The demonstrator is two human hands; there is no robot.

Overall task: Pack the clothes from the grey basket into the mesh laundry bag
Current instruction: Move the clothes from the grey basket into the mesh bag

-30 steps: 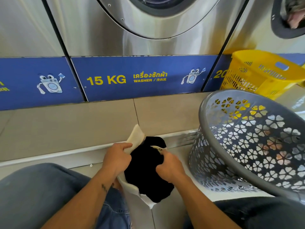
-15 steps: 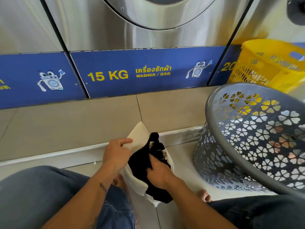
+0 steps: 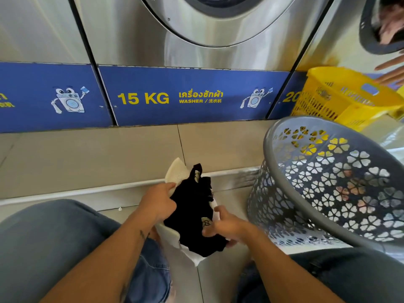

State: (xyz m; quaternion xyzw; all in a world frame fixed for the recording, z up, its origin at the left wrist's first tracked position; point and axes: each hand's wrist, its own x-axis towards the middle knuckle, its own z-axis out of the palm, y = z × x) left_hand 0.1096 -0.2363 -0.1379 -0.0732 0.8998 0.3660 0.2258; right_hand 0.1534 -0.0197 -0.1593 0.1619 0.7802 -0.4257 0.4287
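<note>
A white mesh laundry bag point(image 3: 176, 173) hangs between my knees, its mouth held wide. My left hand point(image 3: 157, 202) grips the bag's left edge. A black garment point(image 3: 190, 211) with small pale labels sits partly inside the bag, one end sticking up above the rim. My right hand point(image 3: 225, 225) is closed on the garment's lower right side, by the bag's right edge. The grey basket point(image 3: 328, 184) with flower-shaped holes stands tilted at the right; its inside wall shows no clothes in the visible part.
Steel washers with blue "15 KG" panels point(image 3: 192, 96) line the wall ahead, above a tiled step. A yellow basket point(image 3: 343, 99) stands behind the grey one. Another person's fingers point(image 3: 391, 71) reach in at the far right, near an open washer door point(image 3: 380, 25). My jeans-clad knees flank the bag.
My right hand has slid down from the garment's top to its lower right side. The garment sits deeper in the bag. Another person's fingers have appeared at the right.
</note>
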